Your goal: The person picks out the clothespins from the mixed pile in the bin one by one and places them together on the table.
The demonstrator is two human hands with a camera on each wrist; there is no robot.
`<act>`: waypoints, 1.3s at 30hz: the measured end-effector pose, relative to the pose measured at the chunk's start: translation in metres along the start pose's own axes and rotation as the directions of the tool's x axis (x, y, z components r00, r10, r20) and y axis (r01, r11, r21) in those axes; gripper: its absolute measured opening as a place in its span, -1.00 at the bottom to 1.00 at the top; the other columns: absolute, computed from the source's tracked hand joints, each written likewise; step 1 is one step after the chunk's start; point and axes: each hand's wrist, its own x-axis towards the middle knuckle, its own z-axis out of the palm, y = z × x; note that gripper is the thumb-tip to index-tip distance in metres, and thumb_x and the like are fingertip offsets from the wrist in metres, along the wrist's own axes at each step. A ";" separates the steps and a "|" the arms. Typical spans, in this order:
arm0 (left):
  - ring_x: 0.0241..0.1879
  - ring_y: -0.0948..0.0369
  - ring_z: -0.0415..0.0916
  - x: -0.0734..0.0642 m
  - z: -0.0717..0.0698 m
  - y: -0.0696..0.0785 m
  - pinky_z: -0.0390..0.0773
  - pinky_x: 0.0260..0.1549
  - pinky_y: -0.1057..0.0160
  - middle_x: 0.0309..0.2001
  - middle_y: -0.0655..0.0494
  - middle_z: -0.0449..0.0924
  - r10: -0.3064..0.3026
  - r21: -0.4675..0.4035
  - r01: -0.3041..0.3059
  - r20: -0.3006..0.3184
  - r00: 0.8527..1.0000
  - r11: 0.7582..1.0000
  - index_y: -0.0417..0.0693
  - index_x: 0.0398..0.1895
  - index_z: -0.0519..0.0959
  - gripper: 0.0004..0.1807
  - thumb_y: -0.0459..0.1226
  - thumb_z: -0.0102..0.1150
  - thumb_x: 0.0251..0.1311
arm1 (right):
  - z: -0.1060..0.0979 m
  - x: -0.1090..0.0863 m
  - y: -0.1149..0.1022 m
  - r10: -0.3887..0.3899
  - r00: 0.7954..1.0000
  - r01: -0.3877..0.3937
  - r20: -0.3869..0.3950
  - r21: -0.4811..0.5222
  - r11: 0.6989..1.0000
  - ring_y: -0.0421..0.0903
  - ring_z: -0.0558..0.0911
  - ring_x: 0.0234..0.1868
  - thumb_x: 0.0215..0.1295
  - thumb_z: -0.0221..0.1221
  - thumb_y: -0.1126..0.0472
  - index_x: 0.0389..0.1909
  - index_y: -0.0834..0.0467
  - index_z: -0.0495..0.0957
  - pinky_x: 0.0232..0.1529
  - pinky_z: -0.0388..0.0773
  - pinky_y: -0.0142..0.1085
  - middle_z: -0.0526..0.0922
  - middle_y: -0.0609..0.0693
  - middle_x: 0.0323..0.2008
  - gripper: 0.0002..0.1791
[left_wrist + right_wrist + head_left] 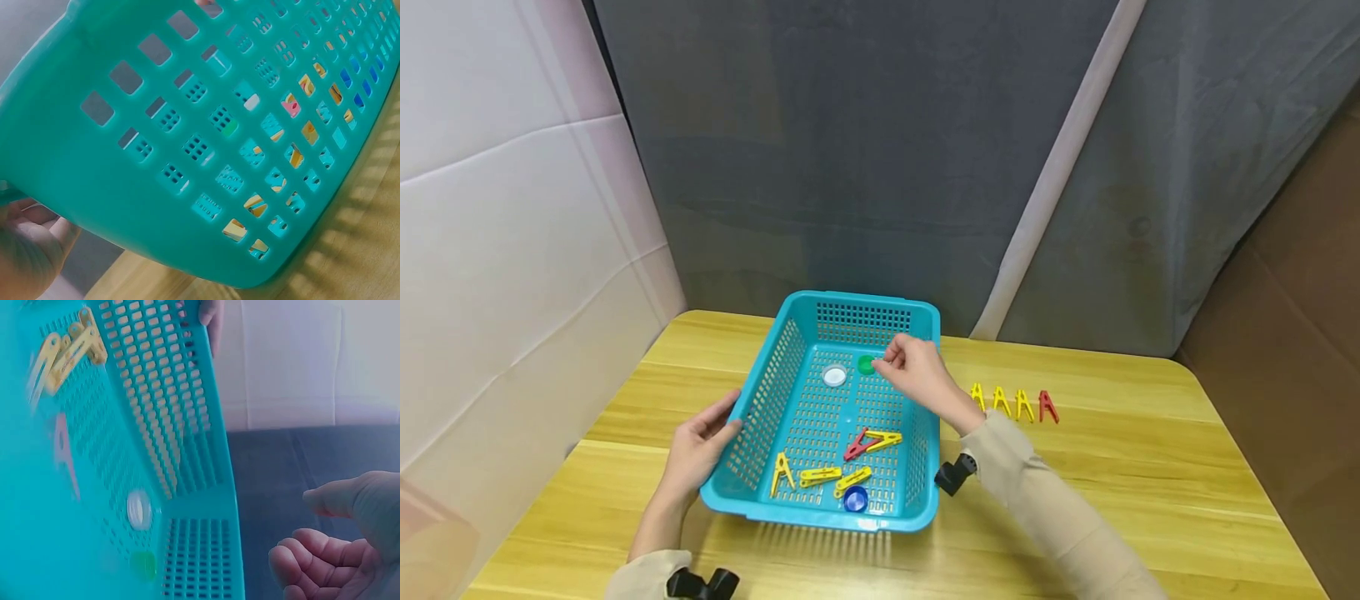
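A turquoise plastic basket [748, 500] stands on the table, tilted a little in the head view. My left hand [696, 450] grips its left rim, and the fingers [37, 237] also show at the rim in the left wrist view. Over the basket's far right part hovers my right hand [917, 371], loosely curled, with a gap between thumb and fingers [331, 556] and nothing in it. Below its fingertips lies a green cap [866, 365], beside a white cap [834, 376]. Nearer me inside are a red clothespin [857, 445], several yellow clothespins [821, 476] and a blue cap [855, 499].
To the right of the basket, a red clothespin [1048, 407] and three yellow clothespins [1024, 405] stand in a row on the wooden table [1120, 467]. A grey curtain [880, 150] hangs behind the table, a white one [512, 250] at its left.
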 end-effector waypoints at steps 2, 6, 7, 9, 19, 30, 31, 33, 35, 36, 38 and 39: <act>-0.22 0.59 0.43 0.000 0.000 0.000 0.52 -0.29 0.53 0.19 -0.39 0.31 -0.002 0.001 0.002 0.000 1.000 1.000 -0.41 0.27 0.28 -0.51 -0.45 0.02 0.28 | 0.004 0.003 -0.005 0.003 0.999 -0.003 0.032 0.009 1.000 -0.20 0.43 -0.60 0.20 0.24 0.21 -0.44 0.22 0.49 -0.54 0.39 -0.43 0.52 -0.04 -0.58 -0.84; -0.22 0.61 0.42 -0.001 0.000 0.001 0.52 -0.29 0.54 0.19 -0.39 0.31 -0.001 0.007 0.001 0.000 1.000 1.000 -0.41 0.27 0.27 -0.51 -0.45 0.02 0.28 | 0.012 0.007 -0.014 -0.003 0.996 0.001 0.089 0.025 1.000 -0.20 0.43 -0.59 0.21 0.23 0.22 -0.40 0.23 0.49 -0.52 0.41 -0.44 0.54 -0.02 -0.56 -0.84; -0.22 0.61 0.42 -0.001 0.000 0.001 0.51 -0.29 0.54 0.20 -0.39 0.31 0.000 0.009 0.000 0.000 1.000 1.000 -0.41 0.27 0.28 -0.51 -0.45 0.02 0.28 | 0.015 0.008 -0.016 -0.009 0.995 0.006 0.101 0.027 1.000 -0.21 0.44 -0.59 0.21 0.23 0.22 -0.40 0.24 0.49 -0.52 0.41 -0.44 0.54 -0.02 -0.55 -0.84; -0.22 0.62 0.42 -0.001 0.001 0.001 0.51 -0.28 0.54 0.20 -0.39 0.31 0.001 0.006 -0.001 -0.003 1.000 1.000 -0.41 0.27 0.28 -0.51 -0.46 0.02 0.27 | 0.020 0.010 -0.019 -0.020 0.992 0.017 0.123 0.028 0.999 -0.22 0.43 -0.60 0.21 0.23 0.22 -0.40 0.24 0.50 -0.53 0.40 -0.45 0.54 -0.03 -0.56 -0.84; -0.22 0.60 0.43 -0.001 0.002 0.000 0.51 -0.29 0.55 0.17 -0.42 0.33 0.020 -0.016 -0.020 -0.006 1.000 1.000 -0.44 0.25 0.29 -0.52 -0.48 0.02 0.26 | 0.050 0.017 -0.034 -0.020 0.960 0.011 0.280 0.034 0.999 -0.25 0.38 -0.60 0.21 0.24 0.20 -0.45 0.20 0.48 -0.54 0.35 -0.49 0.48 -0.08 -0.58 -0.82; -0.22 0.60 0.43 0.000 0.000 -0.001 0.51 -0.28 0.55 0.18 -0.41 0.32 0.013 -0.019 -0.013 0.002 1.000 1.000 -0.43 0.27 0.27 -0.51 -0.47 0.02 0.27 | 0.090 0.019 -0.044 -0.036 0.905 0.071 0.423 -0.069 0.995 -0.33 0.37 -0.58 0.12 0.32 0.08 -0.46 0.20 0.51 -0.47 0.37 -0.55 0.46 -0.16 -0.62 -0.73; -0.22 0.60 0.43 0.000 0.000 -0.001 0.51 -0.28 0.55 0.18 -0.41 0.32 0.013 -0.020 -0.013 0.003 1.000 1.000 -0.43 0.26 0.27 -0.51 -0.47 0.02 0.27 | 0.093 0.018 -0.045 -0.027 0.898 0.067 0.440 -0.075 0.995 -0.32 0.37 -0.60 0.13 0.31 0.06 -0.47 0.18 0.50 -0.49 0.37 -0.54 0.45 -0.16 -0.62 -0.72; -0.22 0.60 0.44 0.000 0.000 -0.001 0.52 -0.28 0.54 0.18 -0.42 0.32 0.015 -0.023 -0.015 0.005 1.000 1.000 -0.43 0.26 0.27 -0.51 -0.47 0.02 0.27 | 0.099 0.017 -0.045 -0.012 0.884 0.059 0.468 -0.086 0.995 -0.31 0.37 -0.59 0.12 0.31 0.02 -0.49 0.15 0.47 -0.53 0.36 -0.53 0.45 -0.16 -0.60 -0.70; -0.22 0.59 0.45 -0.001 0.000 -0.001 0.52 -0.28 0.53 0.17 -0.43 0.31 0.018 -0.027 -0.018 0.005 1.000 0.999 -0.43 0.26 0.28 -0.51 -0.47 0.02 0.27 | 0.105 0.016 -0.045 -0.005 0.871 0.057 0.491 -0.091 0.994 -0.31 0.38 -0.57 0.12 0.31 0.00 -0.50 0.13 0.45 -0.54 0.37 -0.53 0.44 -0.16 -0.57 -0.68; -0.22 0.59 0.45 -0.001 0.000 -0.001 0.53 -0.28 0.53 0.17 -0.43 0.31 0.019 -0.030 -0.019 0.005 1.000 0.999 -0.43 0.26 0.28 -0.51 -0.47 0.02 0.27 | 0.107 0.015 -0.045 -0.002 0.864 0.054 0.504 -0.090 0.994 -0.30 0.38 -0.56 0.12 0.31 -0.01 -0.50 0.12 0.44 -0.55 0.37 -0.52 0.44 -0.16 -0.56 -0.67; -0.22 0.58 0.45 -0.001 0.000 -0.001 0.53 -0.28 0.52 0.17 -0.43 0.31 0.021 -0.033 -0.021 0.007 1.000 0.999 -0.43 0.26 0.27 -0.51 -0.46 0.02 0.27 | 0.111 0.015 -0.044 -0.002 0.855 0.059 0.519 -0.093 0.994 -0.30 0.39 -0.56 0.11 0.32 -0.02 -0.52 0.12 0.42 -0.55 0.37 -0.53 0.44 -0.15 -0.57 -0.66; -0.22 0.58 0.45 -0.001 0.000 -0.001 0.53 -0.28 0.52 0.17 -0.43 0.31 0.022 -0.034 -0.022 0.007 1.000 0.999 -0.43 0.26 0.27 -0.51 -0.46 0.02 0.27 | 0.113 0.014 -0.044 -0.002 0.851 0.060 0.525 -0.093 0.994 -0.30 0.38 -0.57 0.10 0.33 -0.02 -0.53 0.12 0.42 -0.56 0.36 -0.53 0.44 -0.15 -0.58 -0.65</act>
